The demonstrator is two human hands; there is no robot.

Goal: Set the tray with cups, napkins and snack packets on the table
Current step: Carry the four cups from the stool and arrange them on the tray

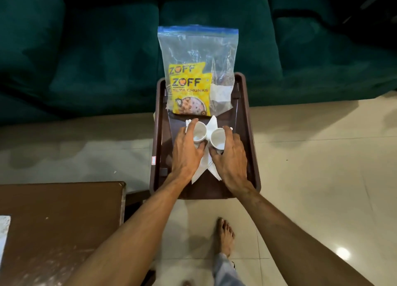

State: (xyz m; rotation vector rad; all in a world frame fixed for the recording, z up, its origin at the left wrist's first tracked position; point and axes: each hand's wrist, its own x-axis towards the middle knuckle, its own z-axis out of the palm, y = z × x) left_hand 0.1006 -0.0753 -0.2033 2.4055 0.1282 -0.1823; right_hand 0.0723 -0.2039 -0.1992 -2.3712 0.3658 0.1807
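a dark green sofa (107, 49) fills the upper part of the view, above a pale tiled floor (311, 156). a brown table (60, 225) occupies the lower left corner, well apart from the tray's contents and just left of the tray's near corner.

the brown tray (250, 135) lies lengthwise in the centre, its far end toward the sofa. whether it stands on a support or directly on the floor cannot be told.

a clear zip bag (198, 49) with a blue seal strip leans at the tray's far end, its top rising past the tray rim in front of the sofa. inside it sit two yellow snack packets (190, 96), one overlapping the other.

white napkins (206, 165) lie crossed on the tray floor, below the bag.

two white cups (217, 138) stand upright on the napkins, side by side and nearly touching.

the left hand (187, 154) wraps the left cup, thumb on its near side and fingers around its left and far rim. the right hand (231, 159) wraps the right cup likewise. both grips are closed on the cups.

a bare foot (224, 236) rests on the floor below the tray.
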